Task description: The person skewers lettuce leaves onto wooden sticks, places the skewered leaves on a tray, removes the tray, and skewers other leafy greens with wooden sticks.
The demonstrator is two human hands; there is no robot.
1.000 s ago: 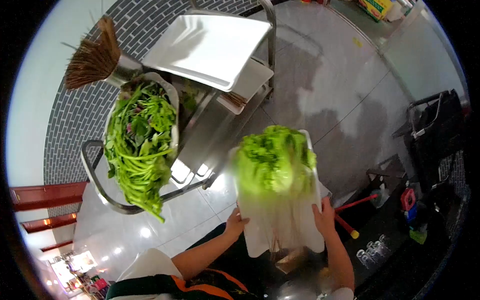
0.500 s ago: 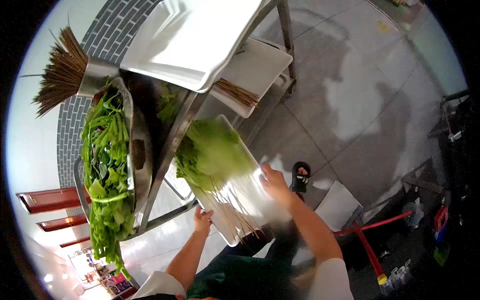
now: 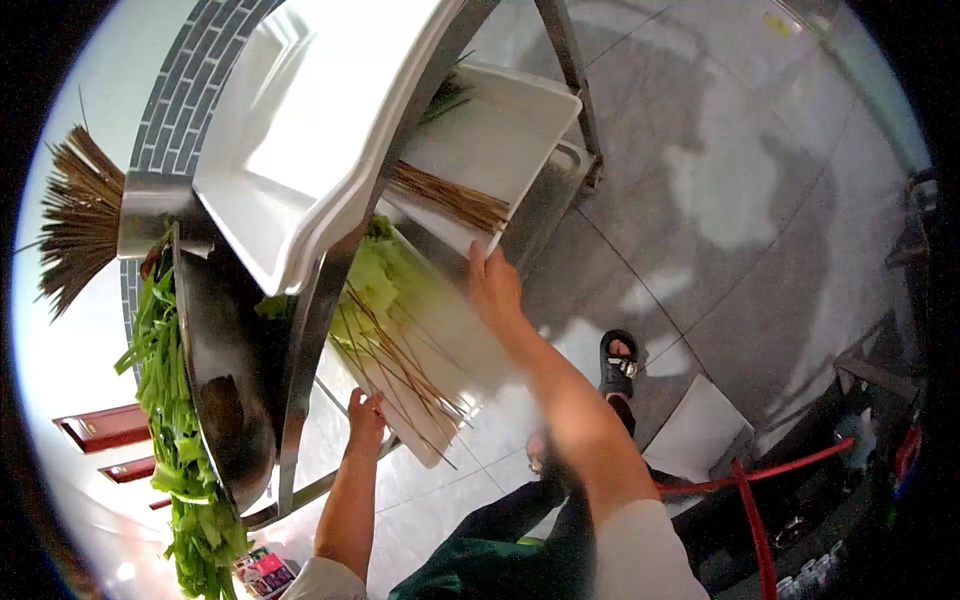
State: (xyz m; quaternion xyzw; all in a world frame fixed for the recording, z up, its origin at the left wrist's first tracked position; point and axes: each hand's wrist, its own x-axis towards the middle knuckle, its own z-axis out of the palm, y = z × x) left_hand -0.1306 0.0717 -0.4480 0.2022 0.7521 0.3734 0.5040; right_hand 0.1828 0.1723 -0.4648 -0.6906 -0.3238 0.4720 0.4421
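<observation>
My left hand [image 3: 366, 418] grips the near left edge of a pale tray [image 3: 425, 445] that is tilted beside the metal rack. Green leaf lettuce [image 3: 385, 275] on thin wooden skewers [image 3: 400, 370] lies in this tray, its sticks pointing towards me. My right hand [image 3: 497, 290] is closed at the front corner of a white tray [image 3: 500, 115] on the rack's shelf, its fingertips at the rim. A bundle of brown sticks [image 3: 452, 197] lies in that white tray. The lettuce tray's right side is blurred and partly hidden by my right forearm.
Stacked white trays [image 3: 300, 130] sit on top of the metal rack [image 3: 335, 270]. Left of them are a metal pan [image 3: 225, 390] with leafy greens [image 3: 165, 370] and a steel container [image 3: 155, 215] of brown sticks. A red bar [image 3: 755, 530] stands at lower right.
My right hand has left the lettuce tray's right edge and moved up to the white shelf tray. The lettuce tray has shifted further under the rack; my left hand stays on its edge.
</observation>
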